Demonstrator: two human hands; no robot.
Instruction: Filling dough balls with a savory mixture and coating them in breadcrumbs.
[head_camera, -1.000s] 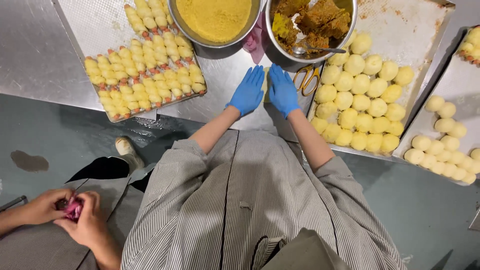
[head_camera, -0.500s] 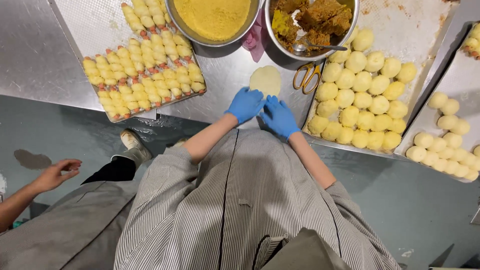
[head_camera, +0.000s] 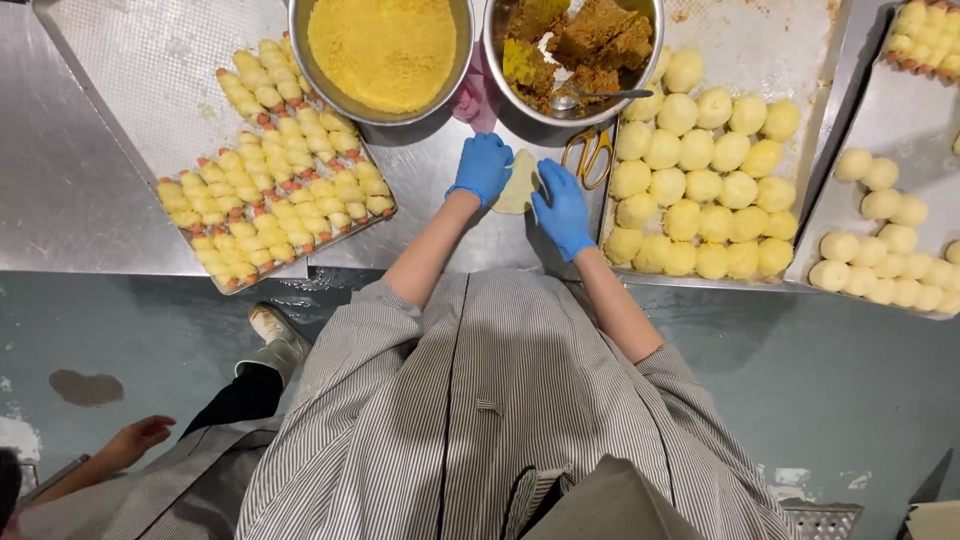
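Observation:
A flattened pale dough disc (head_camera: 517, 185) lies on the steel table (head_camera: 80, 180) between my two blue-gloved hands. My left hand (head_camera: 482, 166) rests on the disc's left edge and my right hand (head_camera: 562, 208) presses on its right side, fingers spread. Just beyond them stand a metal bowl of brown filling (head_camera: 570, 45) with a spoon in it and a metal bowl of yellow crumbs (head_camera: 382, 50). Scissors with yellow handles (head_camera: 590, 155) lie right of the disc.
A tray of round dough balls (head_camera: 700, 190) sits to the right, another tray of dough balls (head_camera: 890, 240) further right. A tray of small wrapped sausage rolls (head_camera: 280, 190) lies at left. A co-worker's hand (head_camera: 135, 440) and shoe (head_camera: 275, 330) show at lower left.
My hands pulled back toward me, then moved forward onto the dough disc. The co-worker's hands at lower left shifted and let go of a small pink thing.

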